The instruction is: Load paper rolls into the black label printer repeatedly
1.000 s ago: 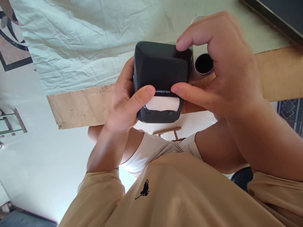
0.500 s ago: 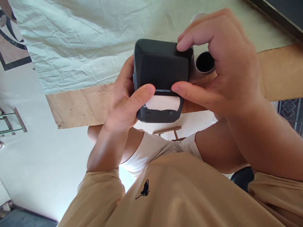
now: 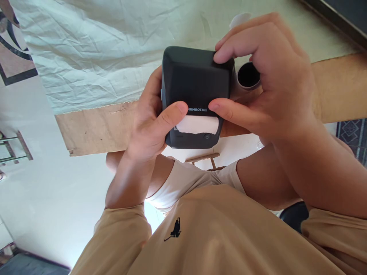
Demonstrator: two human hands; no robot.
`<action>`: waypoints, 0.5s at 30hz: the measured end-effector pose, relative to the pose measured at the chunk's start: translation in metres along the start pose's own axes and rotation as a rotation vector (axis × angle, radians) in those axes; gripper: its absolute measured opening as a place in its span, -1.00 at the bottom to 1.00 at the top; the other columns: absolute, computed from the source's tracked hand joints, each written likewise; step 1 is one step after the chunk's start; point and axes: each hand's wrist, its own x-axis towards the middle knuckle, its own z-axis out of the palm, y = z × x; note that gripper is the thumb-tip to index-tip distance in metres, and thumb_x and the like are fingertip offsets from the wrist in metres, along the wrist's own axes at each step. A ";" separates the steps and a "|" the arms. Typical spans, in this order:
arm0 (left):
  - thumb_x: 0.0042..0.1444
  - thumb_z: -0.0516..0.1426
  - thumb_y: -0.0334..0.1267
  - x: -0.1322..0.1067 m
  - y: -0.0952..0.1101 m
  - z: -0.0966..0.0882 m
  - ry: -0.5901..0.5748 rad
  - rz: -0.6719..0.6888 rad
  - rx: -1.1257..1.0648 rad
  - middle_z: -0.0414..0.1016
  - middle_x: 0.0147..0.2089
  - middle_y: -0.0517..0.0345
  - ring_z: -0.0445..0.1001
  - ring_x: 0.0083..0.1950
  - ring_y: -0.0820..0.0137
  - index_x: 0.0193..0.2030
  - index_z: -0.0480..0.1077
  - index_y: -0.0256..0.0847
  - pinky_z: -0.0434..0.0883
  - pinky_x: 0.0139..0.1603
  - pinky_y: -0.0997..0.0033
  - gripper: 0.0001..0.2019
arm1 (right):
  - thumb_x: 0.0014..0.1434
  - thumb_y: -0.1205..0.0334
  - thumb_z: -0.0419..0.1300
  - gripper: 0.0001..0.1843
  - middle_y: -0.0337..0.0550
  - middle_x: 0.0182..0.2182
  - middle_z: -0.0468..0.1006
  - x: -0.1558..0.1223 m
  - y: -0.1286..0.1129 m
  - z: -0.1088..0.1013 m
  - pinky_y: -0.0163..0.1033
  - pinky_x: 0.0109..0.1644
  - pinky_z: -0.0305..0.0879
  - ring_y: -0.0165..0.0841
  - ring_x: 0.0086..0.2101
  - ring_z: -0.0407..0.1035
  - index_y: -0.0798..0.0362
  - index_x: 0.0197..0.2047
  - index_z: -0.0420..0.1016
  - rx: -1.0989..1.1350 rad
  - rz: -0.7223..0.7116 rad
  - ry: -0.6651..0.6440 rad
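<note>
A black label printer marked NIIMBOT is held up in front of me, over the table's near edge. A white strip of label paper with a ragged edge shows at its slot, above a small power button. My left hand is wrapped round the printer's left side, its thumb on the front and the other fingers mostly hidden behind. With thumb and fingertips, my right hand grips the printer's right side. Partly behind that hand is a pale tube-like thing with a dark round opening.
A pale, wrinkled cloth covers the table, whose bare wooden edge runs along the front. Beyond my right hand lies a small white piece. At the top right is a dark-framed flat object. My legs are under the edge.
Hardly anything differs. My right thumb has shifted very slightly to the right, baring a little more of the lettering. Both hands keep their hold on the printer.
</note>
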 end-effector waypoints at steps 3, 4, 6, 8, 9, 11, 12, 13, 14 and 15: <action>0.32 0.38 0.35 0.003 0.003 0.004 0.095 -0.081 -0.045 0.62 0.14 0.13 0.68 0.42 -0.02 0.40 0.51 0.03 0.70 0.35 -0.15 -0.32 | 0.54 -0.33 0.19 -0.42 -0.17 0.16 0.67 -0.001 0.002 0.000 -0.12 0.21 0.50 -0.31 0.18 0.59 0.01 0.23 0.51 0.028 -0.009 0.027; 0.32 0.36 0.39 0.005 0.005 0.008 0.121 -0.101 -0.060 0.61 0.19 0.13 0.64 0.49 -0.05 0.44 0.47 0.07 0.69 0.41 -0.18 -0.29 | 0.53 -0.33 0.21 -0.42 -0.19 0.18 0.67 -0.001 0.003 0.000 -0.13 0.23 0.51 -0.32 0.19 0.60 0.00 0.24 0.51 0.035 -0.005 0.033; 0.34 0.31 0.45 0.011 0.009 0.016 0.161 -0.132 -0.101 0.62 0.24 0.13 0.59 0.56 -0.05 0.49 0.43 0.12 0.67 0.48 -0.18 -0.26 | 0.53 -0.31 0.22 -0.44 -0.19 0.18 0.68 -0.001 0.004 0.003 -0.16 0.26 0.54 -0.34 0.18 0.61 -0.01 0.25 0.53 0.055 0.019 0.049; 0.35 0.28 0.48 0.016 0.012 0.023 0.194 -0.167 -0.143 0.64 0.24 0.13 0.58 0.57 -0.03 0.50 0.43 0.12 0.65 0.53 -0.15 -0.25 | 0.52 -0.28 0.21 -0.46 -0.19 0.16 0.68 -0.001 0.005 0.006 -0.18 0.26 0.57 -0.35 0.17 0.62 -0.02 0.24 0.54 0.086 0.007 0.067; 0.36 0.27 0.49 0.018 0.013 0.025 0.205 -0.182 -0.156 0.65 0.23 0.12 0.58 0.57 -0.02 0.49 0.45 0.12 0.63 0.55 -0.14 -0.25 | 0.52 -0.28 0.20 -0.47 -0.19 0.14 0.69 -0.001 0.005 0.008 -0.18 0.25 0.58 -0.35 0.17 0.62 -0.02 0.22 0.55 0.109 -0.013 0.090; 0.36 0.26 0.49 0.018 0.015 0.027 0.211 -0.199 -0.156 0.67 0.20 0.12 0.57 0.58 0.01 0.45 0.49 0.10 0.60 0.60 -0.10 -0.27 | 0.53 -0.26 0.17 -0.49 -0.17 0.13 0.69 0.000 0.006 0.010 -0.15 0.25 0.59 -0.33 0.20 0.62 -0.01 0.21 0.54 0.141 -0.045 0.112; 0.37 0.26 0.49 0.016 0.016 0.027 0.210 -0.200 -0.150 0.68 0.19 0.12 0.56 0.59 0.02 0.41 0.52 0.08 0.57 0.62 -0.07 -0.30 | 0.53 -0.25 0.18 -0.50 -0.17 0.14 0.69 0.000 0.005 0.011 -0.15 0.27 0.59 -0.32 0.22 0.61 -0.02 0.21 0.54 0.147 -0.053 0.110; 0.38 0.26 0.47 0.014 0.016 0.025 0.201 -0.193 -0.143 0.69 0.19 0.12 0.54 0.60 0.03 0.37 0.56 0.06 0.55 0.65 -0.04 -0.33 | 0.53 -0.24 0.19 -0.51 -0.17 0.14 0.69 0.001 0.005 0.011 -0.14 0.29 0.60 -0.32 0.24 0.60 -0.02 0.21 0.53 0.152 -0.066 0.118; 0.40 0.25 0.45 0.011 0.017 0.023 0.178 -0.179 -0.136 0.69 0.21 0.11 0.51 0.63 0.04 0.32 0.59 0.03 0.53 0.67 -0.01 -0.36 | 0.52 -0.22 0.21 -0.52 -0.18 0.15 0.68 0.001 0.005 0.011 -0.15 0.31 0.61 -0.33 0.25 0.60 -0.02 0.22 0.52 0.150 -0.071 0.118; 0.43 0.24 0.41 0.007 0.017 0.021 0.143 -0.152 -0.137 0.70 0.23 0.09 0.48 0.65 0.04 0.28 0.62 0.00 0.51 0.69 0.03 -0.41 | 0.52 -0.20 0.22 -0.53 -0.19 0.16 0.68 0.001 0.005 0.011 -0.16 0.33 0.61 -0.33 0.26 0.60 -0.02 0.24 0.51 0.146 -0.073 0.117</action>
